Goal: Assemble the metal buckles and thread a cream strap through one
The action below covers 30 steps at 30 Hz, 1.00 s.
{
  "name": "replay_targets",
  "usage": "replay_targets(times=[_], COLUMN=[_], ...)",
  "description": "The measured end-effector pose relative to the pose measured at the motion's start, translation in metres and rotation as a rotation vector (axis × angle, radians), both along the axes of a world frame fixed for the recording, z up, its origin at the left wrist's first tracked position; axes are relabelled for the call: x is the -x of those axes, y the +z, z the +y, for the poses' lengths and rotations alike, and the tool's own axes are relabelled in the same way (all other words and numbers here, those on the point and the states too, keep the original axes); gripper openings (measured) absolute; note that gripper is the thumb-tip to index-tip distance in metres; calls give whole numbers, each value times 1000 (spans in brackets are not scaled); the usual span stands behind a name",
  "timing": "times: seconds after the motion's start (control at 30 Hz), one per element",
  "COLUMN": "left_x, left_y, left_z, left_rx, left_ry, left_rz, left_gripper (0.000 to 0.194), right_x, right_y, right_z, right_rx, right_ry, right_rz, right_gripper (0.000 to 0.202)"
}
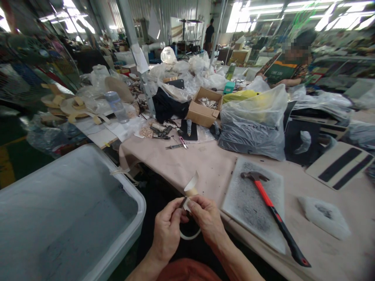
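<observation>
Close to the table's front edge, my left hand (pixel 167 226) and my right hand (pixel 208 214) meet, fingers pinched together. Between the fingertips is a small dark, shiny piece (pixel 184 202) with a white part against it; its kind is not clear. A cream-coloured strip (pixel 191 185) curls up beyond my right fingers, and a pale loop (pixel 190 236) hangs below the hands. Whether strip and loop are one piece is hidden by the fingers. To the right, a claw hammer (pixel 268 201) with a red and black handle lies on a grey, speckled slab (pixel 237 207).
A large grey plastic tub (pixel 140 203) stands at my left. On the table (pixel 164 164) are thread snips (pixel 183 143), an open cardboard box (pixel 202 113), a plastic bag of dark pieces (pixel 252 132), a striped board (pixel 340 166) and a small clear bag (pixel 325 216). Across the table sits a person (pixel 283 70).
</observation>
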<state>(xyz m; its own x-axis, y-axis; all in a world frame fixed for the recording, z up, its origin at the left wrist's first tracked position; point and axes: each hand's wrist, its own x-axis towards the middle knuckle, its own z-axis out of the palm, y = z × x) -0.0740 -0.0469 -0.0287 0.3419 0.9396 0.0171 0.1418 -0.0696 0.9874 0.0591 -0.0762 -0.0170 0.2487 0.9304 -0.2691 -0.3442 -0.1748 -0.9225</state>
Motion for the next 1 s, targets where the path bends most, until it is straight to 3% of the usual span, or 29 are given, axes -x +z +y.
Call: replay_targets(times=[0.2,0.37,0.7,1.0], left_x=[3,5,12,9], left_y=[3,10,-7,0], left_z=[4,7,5,0], left_rx=[482,624,432,195], left_ry=[-38,-82,-51,24], left_rz=[-382,-515,-306,-56], left_gripper=[29,33,34,31], right_x=[-3,0,4,10], right_y=[7,12,9,8], right_z=[2,5,1,-3], right_rx=[53,91,17,-56], right_ry=[5,-7,-19,-43], right_rz=[27,59,10,-10], right_gripper=[22,21,18,18])
